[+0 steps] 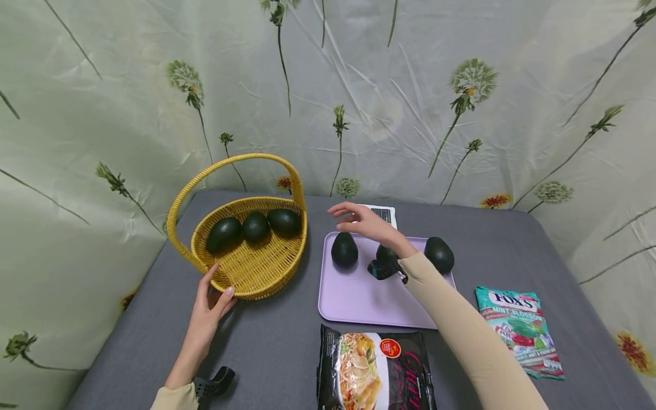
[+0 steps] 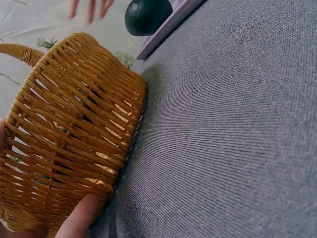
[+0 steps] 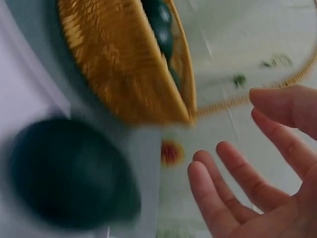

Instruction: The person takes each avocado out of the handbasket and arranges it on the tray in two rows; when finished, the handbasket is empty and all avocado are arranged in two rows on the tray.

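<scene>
A yellow wicker basket (image 1: 256, 279) with a tall handle holds three dark green avocados (image 1: 255, 226) along its far side. My left hand (image 1: 210, 310) grips the basket's near left rim; in the left wrist view a fingertip (image 2: 81, 215) presses the woven outer wall. My right hand (image 1: 366, 222), fingers spread and holding nothing, hovers over the back of a lilac tray (image 1: 359, 302). On that tray are three more avocados (image 1: 344, 250), the middle one partly hidden by my right wrist. In the right wrist view one avocado (image 3: 74, 173) appears blurred below the hand.
A black noodle packet (image 1: 376, 370) lies in front of the tray. To the right is a green mint candy bag (image 1: 520, 330). Behind my right hand a white packet (image 1: 384, 213) shows partly. A flowered curtain (image 1: 400, 114) hangs behind the grey table (image 1: 277, 353).
</scene>
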Motion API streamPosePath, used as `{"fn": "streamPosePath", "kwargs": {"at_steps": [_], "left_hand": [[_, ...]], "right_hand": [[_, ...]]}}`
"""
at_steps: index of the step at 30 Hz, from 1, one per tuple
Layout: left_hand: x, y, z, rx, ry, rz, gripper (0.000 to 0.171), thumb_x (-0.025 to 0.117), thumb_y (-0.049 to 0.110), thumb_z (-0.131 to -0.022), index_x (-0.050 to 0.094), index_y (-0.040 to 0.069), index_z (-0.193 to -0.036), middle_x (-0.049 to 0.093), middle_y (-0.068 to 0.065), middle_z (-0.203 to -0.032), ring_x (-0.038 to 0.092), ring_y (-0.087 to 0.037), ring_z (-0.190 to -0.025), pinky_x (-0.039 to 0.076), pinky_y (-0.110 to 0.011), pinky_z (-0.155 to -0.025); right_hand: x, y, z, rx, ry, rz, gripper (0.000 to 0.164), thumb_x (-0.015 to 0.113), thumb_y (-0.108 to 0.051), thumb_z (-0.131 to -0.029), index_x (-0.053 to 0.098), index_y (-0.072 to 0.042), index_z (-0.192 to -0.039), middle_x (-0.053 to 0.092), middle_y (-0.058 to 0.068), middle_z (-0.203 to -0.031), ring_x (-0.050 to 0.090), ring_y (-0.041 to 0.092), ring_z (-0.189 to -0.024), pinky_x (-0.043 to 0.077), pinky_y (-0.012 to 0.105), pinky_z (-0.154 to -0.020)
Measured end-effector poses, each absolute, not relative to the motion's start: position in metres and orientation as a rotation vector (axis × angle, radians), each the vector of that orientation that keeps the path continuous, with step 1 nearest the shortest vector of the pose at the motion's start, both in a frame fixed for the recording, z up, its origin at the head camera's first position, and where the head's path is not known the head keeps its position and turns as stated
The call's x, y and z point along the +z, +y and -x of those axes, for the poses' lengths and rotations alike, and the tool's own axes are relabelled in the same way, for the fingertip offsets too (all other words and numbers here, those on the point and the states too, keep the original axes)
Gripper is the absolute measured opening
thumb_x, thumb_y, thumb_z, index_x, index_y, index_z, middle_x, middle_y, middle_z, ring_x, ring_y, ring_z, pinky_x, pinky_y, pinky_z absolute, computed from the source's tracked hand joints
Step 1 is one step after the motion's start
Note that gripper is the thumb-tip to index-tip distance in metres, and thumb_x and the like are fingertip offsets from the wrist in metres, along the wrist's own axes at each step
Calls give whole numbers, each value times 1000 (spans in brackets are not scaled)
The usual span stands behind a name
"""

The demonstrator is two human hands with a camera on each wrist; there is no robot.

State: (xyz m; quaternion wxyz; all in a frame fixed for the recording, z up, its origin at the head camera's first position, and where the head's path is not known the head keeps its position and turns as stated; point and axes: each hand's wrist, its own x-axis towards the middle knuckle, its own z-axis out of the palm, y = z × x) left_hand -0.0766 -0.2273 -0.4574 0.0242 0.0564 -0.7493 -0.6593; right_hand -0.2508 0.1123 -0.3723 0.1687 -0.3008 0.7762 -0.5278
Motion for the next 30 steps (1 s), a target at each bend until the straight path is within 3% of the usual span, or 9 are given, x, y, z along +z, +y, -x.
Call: {"fn": "streamPosePath", "kwargs": {"at_steps": [9,19,23,25,30], "left_hand": [[-459,-229,76,-2044,-2314,-171,68,50,18,-102,7,14,-154,13,-21,-151,33,-38,-128,47,-13,-82],[-460,-229,75,-2041,-2308,-139,66,49,15,-102,8,11,-154,16,-21,-150,34,-38,-127,47,-14,-82],[-459,-229,75,-2030,-2316,-146,66,49,14,-102,8,12,-154,16,-21,-150,34,-37,-126,47,-13,-81],[-459,-229,74,-2023,-2319,-150,66,49,14,-102,8,12,-154,16,-21,-150,35,-36,-126,47,-13,-82],[-460,-229,74,-2025,-2313,-142,66,49,15,-102,9,13,-154,15,-21,-150,34,-36,-126,47,-13,-83]], "right_hand": [[-375,23,269,-1460,2141,892,40,57,1,-94,52,2,-133,46,21,-137,47,38,-122,45,36,-95],[-379,-18,279,-1218,2300,876,45,58,-6,-93,50,-4,-138,41,11,-146,36,30,-133,34,38,-106],[-378,-26,277,-1057,2365,848,47,58,-6,-93,51,-11,-139,39,8,-148,42,27,-126,39,34,-97],[-378,-30,276,-969,2395,853,47,58,-7,-93,52,-14,-138,41,8,-146,51,27,-105,40,32,-86],[-378,-38,273,-796,2477,857,46,60,-3,-90,57,-17,-134,38,11,-143,43,26,-109,35,35,-89]]}}
